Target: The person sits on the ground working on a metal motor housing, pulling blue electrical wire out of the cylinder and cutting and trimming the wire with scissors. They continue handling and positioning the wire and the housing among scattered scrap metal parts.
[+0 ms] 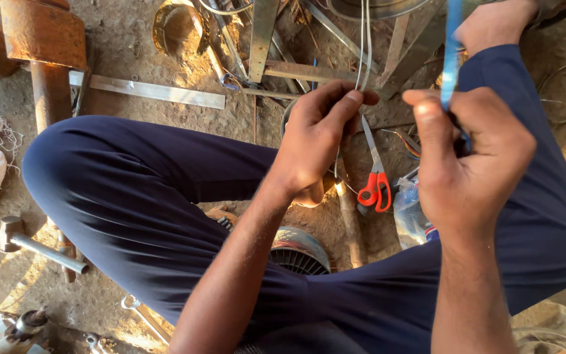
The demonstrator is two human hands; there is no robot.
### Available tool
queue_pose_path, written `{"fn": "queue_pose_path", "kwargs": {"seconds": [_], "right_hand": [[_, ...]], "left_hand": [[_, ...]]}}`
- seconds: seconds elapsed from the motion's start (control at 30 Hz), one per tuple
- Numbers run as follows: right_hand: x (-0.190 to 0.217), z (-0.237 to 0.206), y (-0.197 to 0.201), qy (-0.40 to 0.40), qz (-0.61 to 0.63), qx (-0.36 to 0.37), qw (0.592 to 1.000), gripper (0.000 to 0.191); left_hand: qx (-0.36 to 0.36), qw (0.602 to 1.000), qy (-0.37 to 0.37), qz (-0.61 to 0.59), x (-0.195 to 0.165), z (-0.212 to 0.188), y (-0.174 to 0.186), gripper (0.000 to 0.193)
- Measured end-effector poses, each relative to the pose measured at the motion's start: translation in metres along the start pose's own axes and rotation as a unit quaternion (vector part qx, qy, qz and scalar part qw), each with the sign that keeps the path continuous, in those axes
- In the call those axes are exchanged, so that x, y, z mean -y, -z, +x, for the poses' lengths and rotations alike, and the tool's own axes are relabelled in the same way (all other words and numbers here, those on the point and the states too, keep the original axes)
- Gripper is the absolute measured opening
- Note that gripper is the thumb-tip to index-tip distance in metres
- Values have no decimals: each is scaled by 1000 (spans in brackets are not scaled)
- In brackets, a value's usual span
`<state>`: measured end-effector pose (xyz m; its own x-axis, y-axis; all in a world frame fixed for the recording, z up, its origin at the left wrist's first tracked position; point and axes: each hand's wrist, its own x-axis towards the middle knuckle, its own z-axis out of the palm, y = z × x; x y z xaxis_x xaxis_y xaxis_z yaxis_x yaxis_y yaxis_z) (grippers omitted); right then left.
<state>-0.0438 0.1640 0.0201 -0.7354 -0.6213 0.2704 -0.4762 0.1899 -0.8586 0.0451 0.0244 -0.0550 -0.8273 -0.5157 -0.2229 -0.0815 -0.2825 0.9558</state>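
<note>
Dusty workshop ground lies under my crossed legs, littered with metal strips [158,92] and a hammer [34,246]. My left hand [316,141] is pressed together, pinching thin white wires [364,46] between thumb and fingers. My right hand [473,157] is curled shut around a blue strip [452,52] that rises upward. Orange-handled scissors [375,177] lie on the ground between my hands.

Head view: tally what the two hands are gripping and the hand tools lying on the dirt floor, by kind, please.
Thin white wires pinched in the left hand: 2
Blue flat strip held in the right hand: 1
Orange-handled scissors: 1
Steel-headed hammer with metal handle: 1
Silver spanner: 1
Total: 6
</note>
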Motion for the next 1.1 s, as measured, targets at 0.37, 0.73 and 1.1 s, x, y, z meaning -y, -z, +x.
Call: {"fn": "queue_pose_path", "kwargs": {"seconds": [0.37, 0.73, 1.1], "right_hand": [[0, -14, 21, -133, -4, 242, 961, 18], [23, -2, -3, -41, 31, 20, 998, 34], [5, -4, 4, -193, 167, 43, 966, 10]], "left_hand": [[-71, 986, -91, 118, -61, -27, -5, 30], [-59, 990, -93, -88, -54, -11, -30, 16], [-92, 985, -106, -97, -65, 3, -13, 14]]}}
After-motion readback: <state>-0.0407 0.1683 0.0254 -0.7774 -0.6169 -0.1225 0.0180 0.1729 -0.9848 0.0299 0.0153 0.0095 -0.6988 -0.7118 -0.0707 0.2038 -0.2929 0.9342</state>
